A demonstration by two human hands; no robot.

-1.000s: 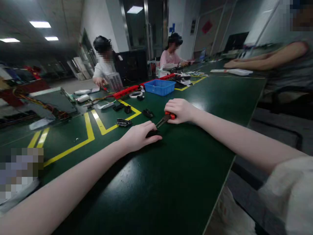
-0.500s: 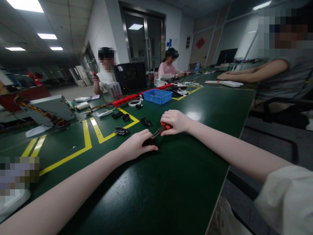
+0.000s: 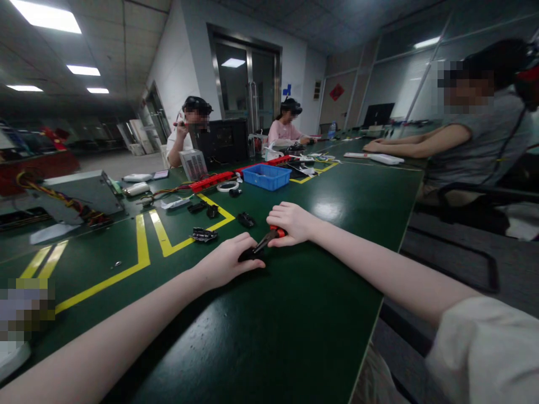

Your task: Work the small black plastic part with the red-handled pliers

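Observation:
My right hand (image 3: 290, 223) is closed around the red handles of a pair of long-nose pliers (image 3: 266, 239). The jaws point down and left to a small black part (image 3: 249, 254), which my left hand (image 3: 229, 259) grips between thumb and fingers. Most of that part is hidden by the fingers, and whether the jaws bite on it I cannot tell. Just beyond my hands lies a black plastic piece (image 3: 246, 219). Another black piece with metallic bits (image 3: 204, 234) rests left of it, on the yellow tape line.
A blue bin (image 3: 266, 177) stands farther back, beside a red power strip (image 3: 211, 183). At the left is a metal power supply box (image 3: 80, 196) with coloured wires. Co-workers sit at the back and right. The green table's edge (image 3: 376, 314) runs along my right side.
The view has shifted slightly, so the table things sit a little left and lower. Both hands keep their grips. The co-worker at back left has raised a hand toward the head.

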